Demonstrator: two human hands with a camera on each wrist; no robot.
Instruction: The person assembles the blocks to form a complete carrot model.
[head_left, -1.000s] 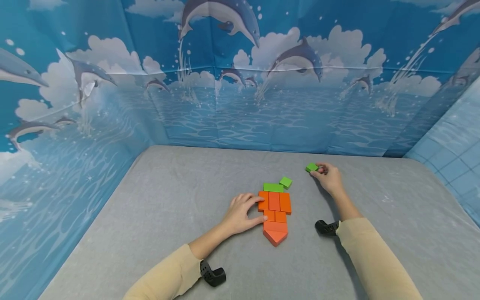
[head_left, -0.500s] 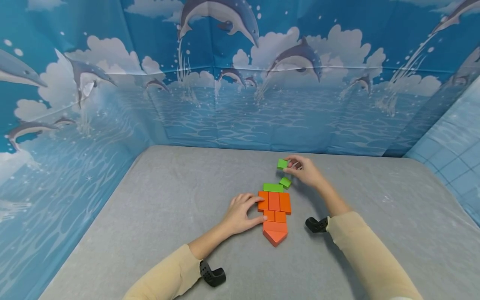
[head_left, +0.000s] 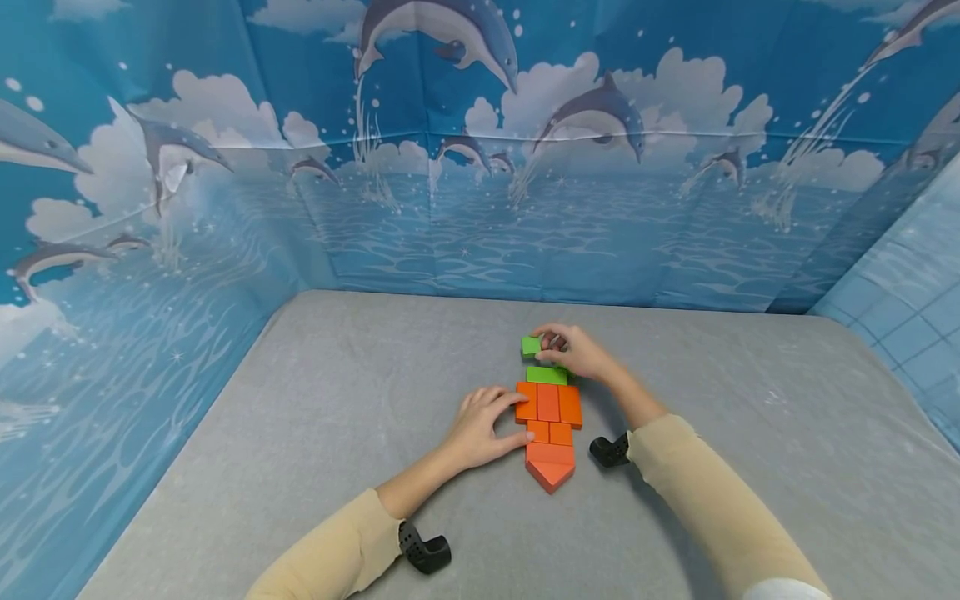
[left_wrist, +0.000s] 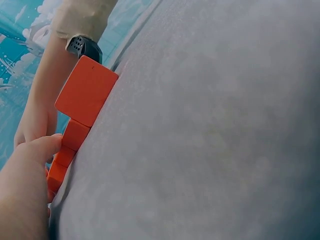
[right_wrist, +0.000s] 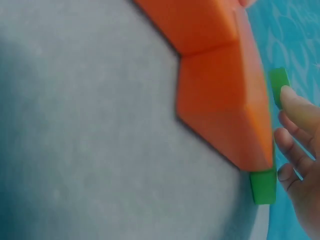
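In the head view my right hand (head_left: 573,352) pinches a small green block (head_left: 530,347) just off the far end of a row of blocks. The right wrist view shows this green block (right_wrist: 278,86) at the thumb tip. Below it lies a longer green block (head_left: 546,375), against three orange blocks (head_left: 548,403) side by side. Another small green block is mostly hidden under my right hand. My left hand (head_left: 480,429) rests its index finger and thumb on the left side of the orange blocks, fingers relaxed. Its thumb (left_wrist: 50,145) touches a small orange block (left_wrist: 76,134).
Nearer the person, two small orange blocks (head_left: 550,432) lead to a pointed orange end (head_left: 551,471). Grey cloth (head_left: 337,400) covers the table. A dolphin-print curtain (head_left: 480,225) stands behind and at the left. Black wrist-worn devices (head_left: 425,550) hang under both sleeves.
My right hand has carried the small green block leftward, from the far right to beyond the longer green block, now covering the other small one. My left hand has stayed in place.
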